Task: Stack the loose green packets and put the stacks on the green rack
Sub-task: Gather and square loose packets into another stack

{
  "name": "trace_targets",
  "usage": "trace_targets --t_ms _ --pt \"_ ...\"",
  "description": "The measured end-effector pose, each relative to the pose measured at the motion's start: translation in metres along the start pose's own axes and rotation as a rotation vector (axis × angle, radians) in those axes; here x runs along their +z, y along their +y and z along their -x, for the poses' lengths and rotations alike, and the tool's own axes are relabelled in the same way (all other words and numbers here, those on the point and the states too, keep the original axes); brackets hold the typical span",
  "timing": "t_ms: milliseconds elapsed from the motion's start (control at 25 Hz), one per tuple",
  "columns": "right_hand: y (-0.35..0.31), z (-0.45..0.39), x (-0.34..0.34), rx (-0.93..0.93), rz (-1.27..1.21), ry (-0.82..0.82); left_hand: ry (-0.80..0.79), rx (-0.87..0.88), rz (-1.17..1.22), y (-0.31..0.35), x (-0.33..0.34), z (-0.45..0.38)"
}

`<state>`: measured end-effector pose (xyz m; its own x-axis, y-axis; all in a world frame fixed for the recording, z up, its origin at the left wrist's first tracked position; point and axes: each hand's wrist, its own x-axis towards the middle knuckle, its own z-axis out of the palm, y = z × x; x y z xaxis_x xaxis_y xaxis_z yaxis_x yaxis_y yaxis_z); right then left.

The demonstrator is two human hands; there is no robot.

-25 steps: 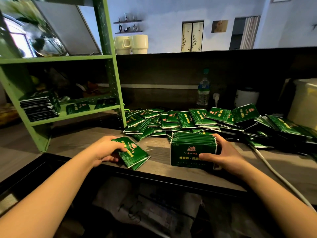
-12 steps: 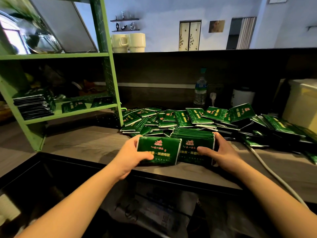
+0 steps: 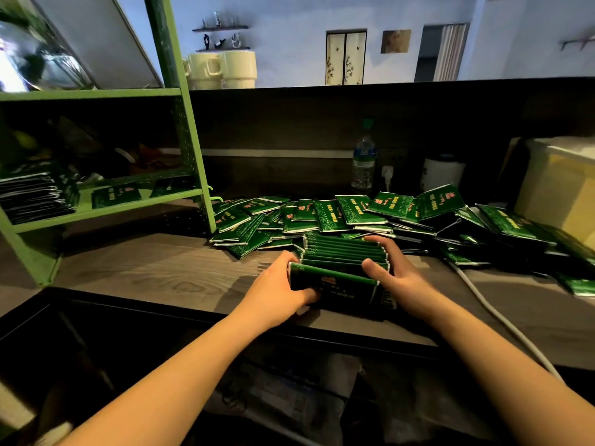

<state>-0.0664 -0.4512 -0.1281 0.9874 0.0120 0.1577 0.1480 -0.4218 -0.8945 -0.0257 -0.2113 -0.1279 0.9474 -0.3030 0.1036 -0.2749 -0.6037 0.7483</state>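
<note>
A stack of green packets stands on edge on the wooden counter near its front edge. My left hand grips its left end, thumb curled on the front packet. My right hand grips the right end, thumb on top and fingers behind. Behind the stack lies a wide pile of loose green packets across the counter. The green rack stands at the left. Its lower shelf holds a dark stack of packets and two flat green packets.
A water bottle, a white pot and a pale yellow box stand at the back right. A white cable runs over the counter at the right. Two cream mugs sit on the dark back ledge.
My left hand carried a few packets from the left and pressed them onto the front of the stack. Both hands now clasp the stack. The right hand stayed on its right end.
</note>
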Motion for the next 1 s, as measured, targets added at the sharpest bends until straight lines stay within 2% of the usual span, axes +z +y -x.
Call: trace_targets --t_ms 120,360,560,760,1000 --pt "-0.002 0.001 -0.001 -0.008 -0.014 0.028 0.019 -0.043 0.064 0.000 -0.003 -0.004" --pt "-0.004 0.000 0.002 -0.045 -0.014 -0.026 0.013 -0.054 0.006 0.008 0.002 -0.012" --pt "0.002 -0.005 0.001 -0.025 0.000 -0.012 -0.192 0.007 0.183 0.012 -0.003 -0.028" --pt "0.002 -0.005 0.003 -0.005 -0.109 -0.024 -0.265 0.118 0.219 0.007 0.010 -0.027" --pt "-0.001 -0.004 0.001 -0.007 -0.060 0.019 -0.152 0.157 0.316 -0.002 0.009 -0.029"
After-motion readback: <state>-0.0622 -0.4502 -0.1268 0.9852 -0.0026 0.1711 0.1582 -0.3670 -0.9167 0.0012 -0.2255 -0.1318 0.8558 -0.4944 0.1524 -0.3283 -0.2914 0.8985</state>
